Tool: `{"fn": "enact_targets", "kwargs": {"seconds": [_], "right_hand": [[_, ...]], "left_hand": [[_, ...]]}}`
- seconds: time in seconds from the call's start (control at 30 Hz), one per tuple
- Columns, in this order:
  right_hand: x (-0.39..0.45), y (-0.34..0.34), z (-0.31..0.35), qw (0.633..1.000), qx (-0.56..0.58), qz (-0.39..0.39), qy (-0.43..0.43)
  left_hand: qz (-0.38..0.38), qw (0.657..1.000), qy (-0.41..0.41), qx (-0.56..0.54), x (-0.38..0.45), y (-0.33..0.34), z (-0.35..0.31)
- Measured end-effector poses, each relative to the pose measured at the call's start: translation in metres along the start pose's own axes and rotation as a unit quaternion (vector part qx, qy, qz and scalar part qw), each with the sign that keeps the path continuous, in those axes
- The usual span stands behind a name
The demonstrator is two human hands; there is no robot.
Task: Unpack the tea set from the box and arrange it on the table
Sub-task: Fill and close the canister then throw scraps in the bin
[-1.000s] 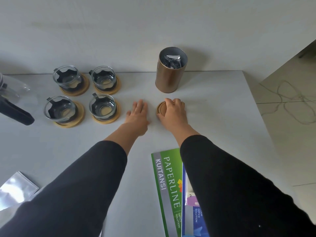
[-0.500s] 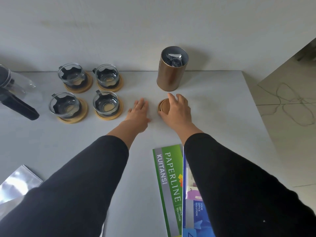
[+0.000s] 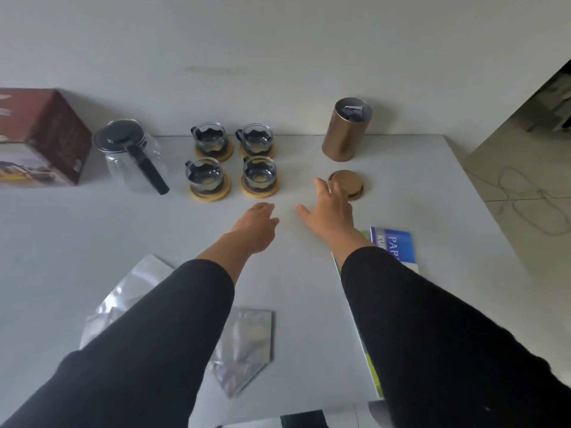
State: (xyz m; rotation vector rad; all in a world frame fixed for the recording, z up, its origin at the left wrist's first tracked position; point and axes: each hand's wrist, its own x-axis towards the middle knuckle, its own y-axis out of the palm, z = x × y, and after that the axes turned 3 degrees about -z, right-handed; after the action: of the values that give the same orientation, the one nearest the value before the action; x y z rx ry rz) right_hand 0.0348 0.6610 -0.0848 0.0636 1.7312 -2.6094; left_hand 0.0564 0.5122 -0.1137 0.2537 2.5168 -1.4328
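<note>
Several glass cups (image 3: 259, 171) stand on bamboo coasters in a square block at the back of the white table (image 3: 417, 193). A glass teapot (image 3: 131, 154) with a black lid and handle stands to their left, beside the dark red box (image 3: 43, 134). A copper tin (image 3: 346, 129) stands open at the back right, with dark packets inside. Its round copper lid (image 3: 350, 182) lies flat in front of it. My right hand (image 3: 329, 211) is open just left of the lid, fingers spread, fingertips at its edge. My left hand (image 3: 256, 225) rests open, palm down, near the cups.
Clear silvery plastic bags (image 3: 244, 347) lie on the near part of the table under my left arm. Green and blue paper packs (image 3: 397, 248) lie under my right forearm. The table's right edge drops to a tiled floor with a loose cable (image 3: 525, 199).
My right hand has come off the lid, which now lies uncovered on the table. The view has pulled back and swung left, bringing the teapot, box and plastic bags into sight.
</note>
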Motion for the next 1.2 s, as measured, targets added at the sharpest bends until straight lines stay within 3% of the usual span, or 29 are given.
{"fn": "enact_targets", "kwargs": {"seconds": [0.23, 0.43, 0.53, 0.63, 0.73, 0.9, 1.07, 1.2], "right_hand": [[-0.104, 0.039, 0.060, 0.994, -0.012, 0.097, 0.048], [-0.155, 0.058, 0.089, 0.970, -0.024, 0.192, 0.147], [-0.174, 0.062, 0.090, 0.944, -0.085, 0.238, 0.213], [-0.191, 0.069, 0.092, 0.916, -0.167, 0.293, 0.217], [-0.201, 0.080, 0.100, 0.914, -0.170, 0.284, 0.234], [-0.200, 0.099, 0.126, 0.935, -0.078, 0.230, 0.258], [-0.197, 0.114, 0.138, 0.954, -0.036, 0.196, 0.222], [-0.191, 0.121, 0.149, 0.962, 0.020, 0.192, 0.194]], "left_hand": [[-0.039, 0.999, -0.003, 0.014, -0.088, -0.027, 0.098], [-0.054, 0.992, -0.116, 0.000, -0.136, -0.049, 0.166], [-0.030, 0.979, -0.201, -0.014, -0.153, -0.049, 0.187], [-0.026, 0.972, -0.228, -0.045, -0.165, -0.040, 0.196], [-0.049, 0.975, -0.216, -0.033, -0.172, -0.031, 0.196], [-0.048, 0.972, -0.227, -0.034, -0.178, -0.026, 0.187], [-0.038, 0.973, -0.227, -0.020, -0.177, -0.023, 0.186], [-0.031, 0.975, -0.204, -0.079, -0.176, -0.017, 0.185]]}}
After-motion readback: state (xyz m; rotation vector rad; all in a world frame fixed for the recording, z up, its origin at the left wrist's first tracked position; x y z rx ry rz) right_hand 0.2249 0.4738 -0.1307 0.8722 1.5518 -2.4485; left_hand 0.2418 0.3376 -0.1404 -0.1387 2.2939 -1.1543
